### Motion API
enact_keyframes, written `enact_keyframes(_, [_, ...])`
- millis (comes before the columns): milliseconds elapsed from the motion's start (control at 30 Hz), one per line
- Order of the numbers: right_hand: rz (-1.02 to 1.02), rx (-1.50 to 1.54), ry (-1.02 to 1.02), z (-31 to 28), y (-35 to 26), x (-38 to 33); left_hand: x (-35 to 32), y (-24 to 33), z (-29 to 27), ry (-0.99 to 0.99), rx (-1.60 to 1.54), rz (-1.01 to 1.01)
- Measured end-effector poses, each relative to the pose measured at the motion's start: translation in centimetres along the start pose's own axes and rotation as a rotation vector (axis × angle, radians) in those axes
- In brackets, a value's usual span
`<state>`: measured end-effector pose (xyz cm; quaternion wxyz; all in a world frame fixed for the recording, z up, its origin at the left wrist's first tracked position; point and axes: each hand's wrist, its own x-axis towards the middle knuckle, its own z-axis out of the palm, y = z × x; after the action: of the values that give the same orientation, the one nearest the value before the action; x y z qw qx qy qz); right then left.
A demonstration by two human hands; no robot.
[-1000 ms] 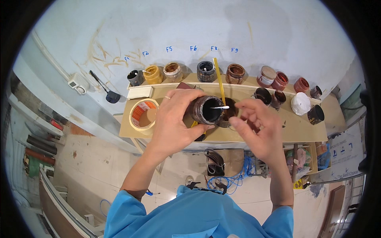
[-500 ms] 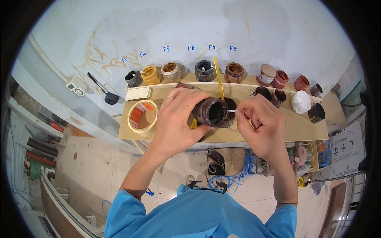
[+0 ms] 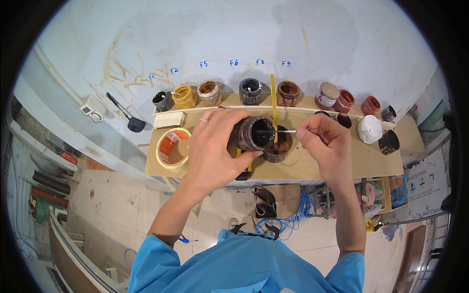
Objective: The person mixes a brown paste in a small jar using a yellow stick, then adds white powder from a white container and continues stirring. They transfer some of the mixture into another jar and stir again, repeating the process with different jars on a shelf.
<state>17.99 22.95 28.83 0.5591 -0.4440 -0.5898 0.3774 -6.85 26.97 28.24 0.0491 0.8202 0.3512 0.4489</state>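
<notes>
My left hand [image 3: 210,149] is wrapped round a dark-smeared jar [image 3: 248,136], tilted so that its mouth faces right. Between the thumb and fingers of my right hand [image 3: 325,149] is a thin stick [image 3: 288,131]. Its dark-coated end reaches into the jar's mouth; the tip is hidden inside. Just below and right of the jar stands a cup [image 3: 277,156] with brown stuff inside. A yellow strip [image 3: 273,97] stands upright at that cup. Under my left fingers shows part of a yellow and black object [image 3: 245,171], mostly covered.
A roll of tape [image 3: 161,158] lies left on the tan bench [image 3: 351,166]. Along the raised back ledge stand a yellow jar [image 3: 184,97], a black jar [image 3: 250,93], a brown jar [image 3: 288,94] and several reddish ones. A white crumpled cover [image 3: 370,129] and a dark cup [image 3: 389,141] sit right.
The jar has tipped a little more toward the right. My right hand has moved slightly right and up, and more of the stick, dark-coated, now shows outside the jar.
</notes>
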Motion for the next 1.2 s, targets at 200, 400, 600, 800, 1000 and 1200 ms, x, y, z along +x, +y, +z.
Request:
enact_keyframes(200, [-0.062,0.026,0.088,-0.9,-0.4,0.4,0.2,-0.5,-0.1,0.01,0.037,-0.028])
enact_keyframes(400, [-0.096,-0.04,0.12,-2.0,-1.2,0.3,0.4,-1.6,-0.1,0.026,0.099,-0.042])
enact_keyframes(600, [-0.08,-0.158,0.09,-2.1,-1.7,0.0,0.3,-2.4,0.0,0.031,0.117,-0.066])
enact_keyframes(800, [-0.086,-0.223,0.08,-1.9,-1.8,-0.1,0.3,-2.6,0.1,0.034,0.106,-0.062])
enact_keyframes(1000, [-0.155,-0.267,0.065,-1.9,-1.7,0.1,0.6,-2.5,0.2,0.046,0.101,-0.041])
enact_keyframes(1200, [-0.151,-0.335,0.018,-2.3,-1.9,-0.2,0.6,-2.7,0.5,0.052,0.107,-0.025])
